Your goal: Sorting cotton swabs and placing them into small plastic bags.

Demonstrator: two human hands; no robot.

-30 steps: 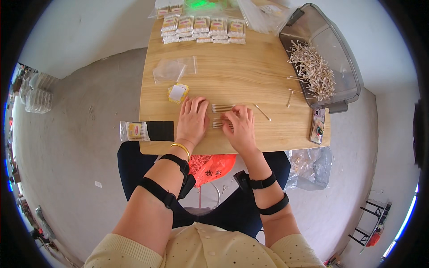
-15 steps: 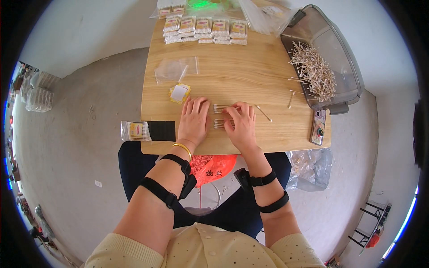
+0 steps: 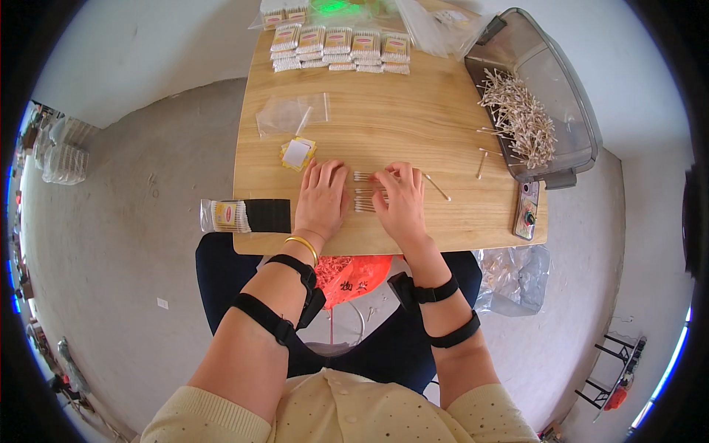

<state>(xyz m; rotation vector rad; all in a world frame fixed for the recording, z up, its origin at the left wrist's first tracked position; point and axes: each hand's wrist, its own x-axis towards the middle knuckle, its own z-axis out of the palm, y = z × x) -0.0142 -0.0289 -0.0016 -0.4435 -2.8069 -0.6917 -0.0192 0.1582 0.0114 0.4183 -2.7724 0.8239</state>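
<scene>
A row of cotton swabs (image 3: 362, 200) lies side by side on the wooden table, tips toward my left hand. Over their right part, my right hand (image 3: 402, 199) bends its fingers and thumb down onto them, hiding their other ends. Beside the swab tips, my left hand (image 3: 321, 198) rests on the tabletop, fingers stretched out and nothing in them. One loose swab (image 3: 437, 187) lies slantwise just right of my right hand. Beyond my left fingertips sits a small stack of white and yellow cards (image 3: 298, 153).
A grey translucent bin (image 3: 572, 111) on its side holds a heap of swabs (image 3: 517, 118). Packed swab bundles (image 3: 338, 40) line the far edge. Clear bags (image 3: 284, 116), a phone (image 3: 526, 211) and a swab pack (image 3: 229, 216) on a black strip (image 3: 268, 215) lie around.
My right hand has shifted very slightly to the right. The gap between the upper and lower swabs has filled, with more tips showing there. My left hand stays put.
</scene>
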